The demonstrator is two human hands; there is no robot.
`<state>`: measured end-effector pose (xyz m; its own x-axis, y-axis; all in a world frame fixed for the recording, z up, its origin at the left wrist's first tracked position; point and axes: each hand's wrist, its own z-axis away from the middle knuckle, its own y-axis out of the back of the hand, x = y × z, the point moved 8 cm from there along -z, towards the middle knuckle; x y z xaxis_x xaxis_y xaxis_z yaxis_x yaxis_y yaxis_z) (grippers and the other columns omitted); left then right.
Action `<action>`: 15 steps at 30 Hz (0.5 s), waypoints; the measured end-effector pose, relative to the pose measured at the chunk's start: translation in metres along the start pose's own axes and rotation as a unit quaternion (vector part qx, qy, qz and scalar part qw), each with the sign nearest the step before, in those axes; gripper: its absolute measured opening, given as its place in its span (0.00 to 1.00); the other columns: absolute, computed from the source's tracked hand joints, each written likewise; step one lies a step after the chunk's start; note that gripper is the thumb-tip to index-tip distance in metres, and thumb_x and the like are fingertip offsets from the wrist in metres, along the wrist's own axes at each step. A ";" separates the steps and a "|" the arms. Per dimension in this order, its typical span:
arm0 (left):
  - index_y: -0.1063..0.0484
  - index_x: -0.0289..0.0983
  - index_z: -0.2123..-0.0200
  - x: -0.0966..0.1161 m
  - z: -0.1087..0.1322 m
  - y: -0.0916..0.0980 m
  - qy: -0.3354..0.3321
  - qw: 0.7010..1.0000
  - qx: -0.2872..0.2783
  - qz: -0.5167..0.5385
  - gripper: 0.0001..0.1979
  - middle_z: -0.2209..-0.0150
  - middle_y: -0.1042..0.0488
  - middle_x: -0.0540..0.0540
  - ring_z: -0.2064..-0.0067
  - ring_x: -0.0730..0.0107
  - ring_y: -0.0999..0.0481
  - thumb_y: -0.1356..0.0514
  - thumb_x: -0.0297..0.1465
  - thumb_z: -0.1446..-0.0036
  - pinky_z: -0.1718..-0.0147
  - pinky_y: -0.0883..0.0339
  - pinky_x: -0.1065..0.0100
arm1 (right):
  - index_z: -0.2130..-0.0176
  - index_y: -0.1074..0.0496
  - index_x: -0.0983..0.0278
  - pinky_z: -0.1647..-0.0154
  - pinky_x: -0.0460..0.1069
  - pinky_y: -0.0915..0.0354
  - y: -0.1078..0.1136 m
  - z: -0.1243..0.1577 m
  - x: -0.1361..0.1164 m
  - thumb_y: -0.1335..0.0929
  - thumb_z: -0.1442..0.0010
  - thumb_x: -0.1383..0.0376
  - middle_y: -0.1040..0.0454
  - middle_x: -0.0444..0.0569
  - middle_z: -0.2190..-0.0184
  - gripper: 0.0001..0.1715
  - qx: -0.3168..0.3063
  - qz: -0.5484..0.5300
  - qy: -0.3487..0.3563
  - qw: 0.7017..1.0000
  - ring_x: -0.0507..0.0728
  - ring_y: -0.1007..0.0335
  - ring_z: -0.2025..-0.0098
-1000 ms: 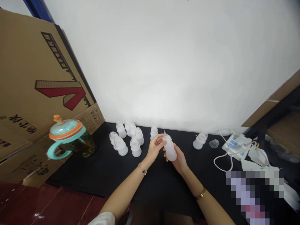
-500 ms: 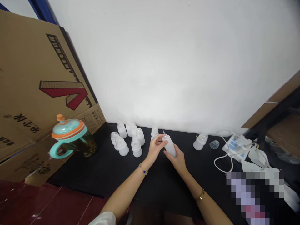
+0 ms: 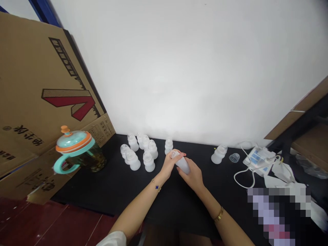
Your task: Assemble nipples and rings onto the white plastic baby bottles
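Note:
A white baby bottle (image 3: 183, 165) is held tilted between my two hands, above the black tabletop (image 3: 159, 198). The fingers of my left hand (image 3: 170, 162) close around its top end, where a clear cap partly shows. My right hand (image 3: 192, 173) is wrapped round the lower body of the same bottle. Just behind my left hand stands another capped white bottle (image 3: 168, 146). Several more capped bottles (image 3: 134, 160) stand in a group on the left. One bottle (image 3: 218, 154) stands apart on the right, beside a loose clear cap (image 3: 234, 157).
A large jug (image 3: 88, 153) with a teal handle and orange-rimmed lid stands at the left, against a big cardboard box (image 3: 38, 85). On the right lie a white power strip (image 3: 257, 159) with its cable and crumpled white material (image 3: 284, 174). A white wall (image 3: 184, 68) rises behind.
The held bottle has tipped further over to the left and come slightly lower. My left hand's fingers have moved over its capped end. The bottles on the table stay put.

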<state>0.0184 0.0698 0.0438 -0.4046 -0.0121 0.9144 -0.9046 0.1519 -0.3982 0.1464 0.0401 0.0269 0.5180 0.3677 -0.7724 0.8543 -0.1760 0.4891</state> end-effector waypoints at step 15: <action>0.28 0.35 0.68 0.003 0.002 -0.006 -0.017 0.998 -0.063 0.009 0.11 0.62 0.19 0.42 0.61 0.62 0.23 0.32 0.34 0.49 0.61 0.34 0.66 | 0.52 0.26 0.61 0.67 0.51 0.34 -0.012 0.003 -0.007 0.26 0.45 0.56 0.22 0.47 0.64 0.22 -0.079 -0.145 -0.033 0.986 0.59 0.29 0.67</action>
<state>0.0222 0.0674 0.0486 -0.4263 -0.0425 0.9036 -0.8742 0.2760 -0.3994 0.1326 0.0373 0.0250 0.2596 0.3211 -0.9108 0.9520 0.0732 0.2972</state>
